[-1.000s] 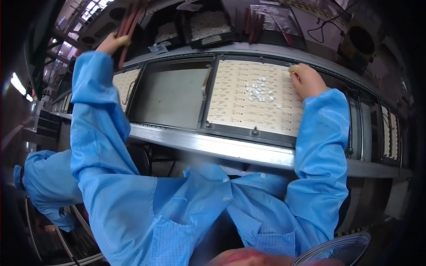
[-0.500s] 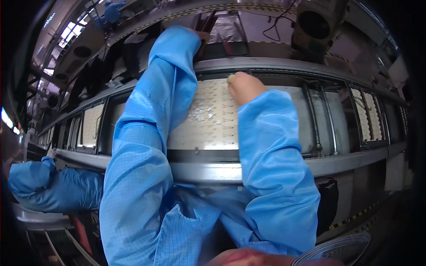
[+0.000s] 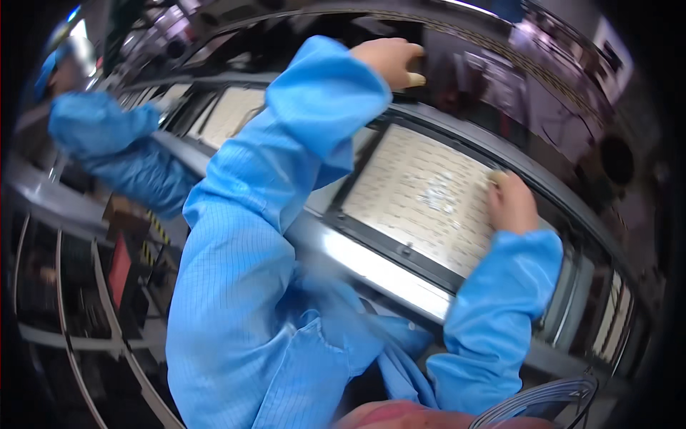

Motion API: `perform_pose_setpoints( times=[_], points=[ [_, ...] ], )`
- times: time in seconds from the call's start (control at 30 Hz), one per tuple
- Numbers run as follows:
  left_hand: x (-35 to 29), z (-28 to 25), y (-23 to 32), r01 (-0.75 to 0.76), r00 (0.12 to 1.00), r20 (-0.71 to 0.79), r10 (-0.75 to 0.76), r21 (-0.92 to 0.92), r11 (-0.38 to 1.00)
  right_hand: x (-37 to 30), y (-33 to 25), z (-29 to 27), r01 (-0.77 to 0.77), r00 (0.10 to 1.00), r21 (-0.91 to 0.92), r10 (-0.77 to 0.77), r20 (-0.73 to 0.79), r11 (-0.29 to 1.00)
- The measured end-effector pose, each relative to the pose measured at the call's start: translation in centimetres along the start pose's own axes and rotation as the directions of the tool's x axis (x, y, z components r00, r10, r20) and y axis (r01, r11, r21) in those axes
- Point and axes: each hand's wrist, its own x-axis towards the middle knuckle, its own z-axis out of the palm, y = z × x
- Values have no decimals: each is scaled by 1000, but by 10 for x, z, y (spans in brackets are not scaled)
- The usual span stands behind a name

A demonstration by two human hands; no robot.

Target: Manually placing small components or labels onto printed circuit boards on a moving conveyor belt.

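A cream panel (image 3: 393, 189) with rows of small dark marks sits in a dark frame (image 3: 357, 168) on the conveyor. Small shiny pieces (image 3: 439, 193) lie scattered near the panel's middle. Beyond the conveyor's far rail, my left hand (image 3: 389, 61) is raised, its thumb and fingers apart and nothing visible between them. Pale covers sit on its fingertips. My right hand (image 3: 513, 204) is closed at the panel's right side, with a pale cover on a fingertip. Whatever it pinches, if anything, is too small or hidden to make out.
The metal conveyor rail (image 3: 386, 272) runs between me and the panel. More cream panels (image 3: 232, 114) sit farther left along the line. At the left, a co-worker's blue sleeve (image 3: 107, 132) reaches toward the conveyor. A dark rack (image 3: 64, 286) stands at the lower left.
My view has swung left and tilted. My left hand, mostly hidden by its sleeve before, now shows with its fingers apart, off the tools beyond the rail. The right hand stays closed at the panel.
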Motion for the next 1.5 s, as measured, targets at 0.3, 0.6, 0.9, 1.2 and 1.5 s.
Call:
perform_pose_setpoints(
  times=[0.3, 0.6, 0.9, 1.2, 1.5],
  points=[
    [-267, 37, -377, 845, 531, -148, -834, 159, 510, 7, -10, -8, -71, 997, 14, 71, 10, 997],
    [-268, 55, -394, 757, 549, 49, -835, 395, 520, 9, 1, -3, -87, 996, -93, 90, 27, 992],
    [-209, 68, -350, 709, 592, 342, -730, -651, 270, -4, -3, -19, -291, 955, -95, 295, 33, 952],
    [-122, -31, -175, 162, 923, 104, -370, -978, 129, 7, -2, -10, -155, 987, -78, 158, 32, 985],
    [65, 49, 33, 71, 992, -102, -71, 3, 997, 3, 5, -8, -143, 989, -31, 144, 17, 989]
  ],
)
